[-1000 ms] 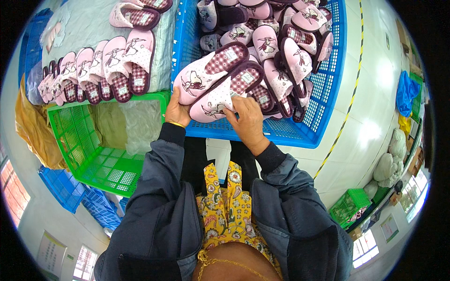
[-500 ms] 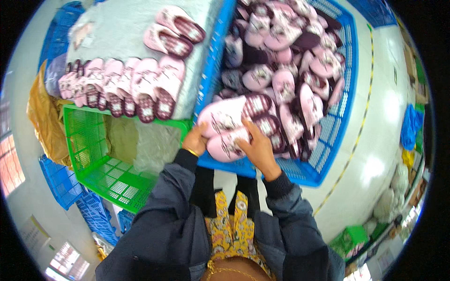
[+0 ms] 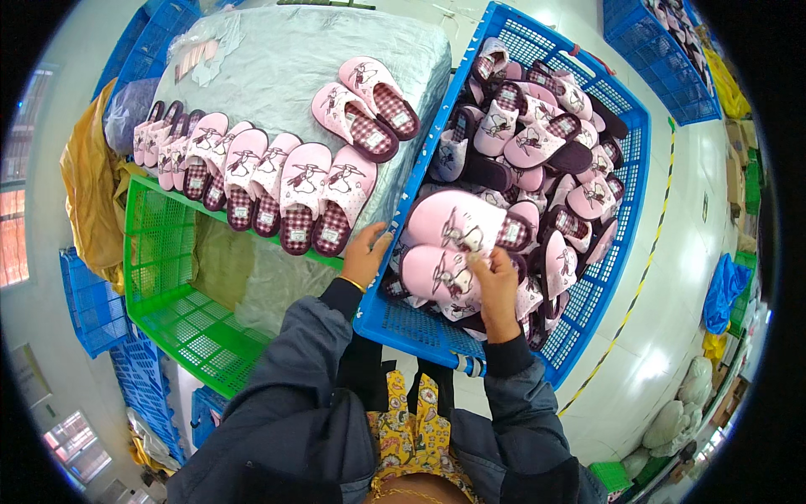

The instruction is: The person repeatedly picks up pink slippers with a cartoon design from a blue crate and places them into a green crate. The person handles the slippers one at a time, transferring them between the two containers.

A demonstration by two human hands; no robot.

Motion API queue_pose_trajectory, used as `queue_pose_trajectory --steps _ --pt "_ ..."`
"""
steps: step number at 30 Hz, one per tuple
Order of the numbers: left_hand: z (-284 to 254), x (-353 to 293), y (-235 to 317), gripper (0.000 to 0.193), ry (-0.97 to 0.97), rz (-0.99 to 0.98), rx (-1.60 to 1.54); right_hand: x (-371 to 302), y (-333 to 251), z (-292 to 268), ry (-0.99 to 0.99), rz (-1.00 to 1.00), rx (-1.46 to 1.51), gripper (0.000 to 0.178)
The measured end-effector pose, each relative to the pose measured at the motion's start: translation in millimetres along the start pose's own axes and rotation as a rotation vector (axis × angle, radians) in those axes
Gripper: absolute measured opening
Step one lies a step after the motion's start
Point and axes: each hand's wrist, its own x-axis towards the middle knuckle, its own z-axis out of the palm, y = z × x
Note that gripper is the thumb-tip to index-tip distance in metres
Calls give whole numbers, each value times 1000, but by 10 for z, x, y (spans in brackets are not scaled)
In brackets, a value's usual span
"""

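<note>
A pair of pink slippers (image 3: 441, 220) with a printed figure and checked lining hangs over the blue crate (image 3: 411, 324), toes to the left. My right hand (image 3: 497, 290) pinches the pair at its inner side, thumb on the nearer slipper. My left hand (image 3: 367, 254) is off the pair, beside the crate's left wall, its fingers apart with nothing in them. Beneath the held pair, a jumbled heap of similar slippers (image 3: 537, 139) fills much of the crate. A row of slippers (image 3: 306, 189) stands along the near edge of the grey-covered table (image 3: 277, 63).
Another slipper pair (image 3: 365, 109) lies on the table's right side. An open green crate (image 3: 172, 328) with clear plastic in it stands below the table edge. More blue crates (image 3: 663, 76) stand at the far right. Yellow-black tape (image 3: 625, 315) runs along the floor.
My left hand has let go of the slippers and moved slightly right. The pair has shifted right in my right hand. The view has turned, showing more of the table row.
</note>
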Motion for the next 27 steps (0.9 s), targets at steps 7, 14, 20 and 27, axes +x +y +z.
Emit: queue_pose_trajectory --steps 7,14,20,27 --pt "-170 320 -153 45 -88 606 965 410 -282 224 37 -82 93 20" --pt "-253 397 -337 40 -176 685 1041 782 -433 427 9 -89 139 20" --pt "-202 429 -415 37 -90 700 895 1665 -984 920 -73 -134 204 16" --pt "-172 452 -503 35 -61 704 757 3253 -1515 1613 -273 -108 242 24"
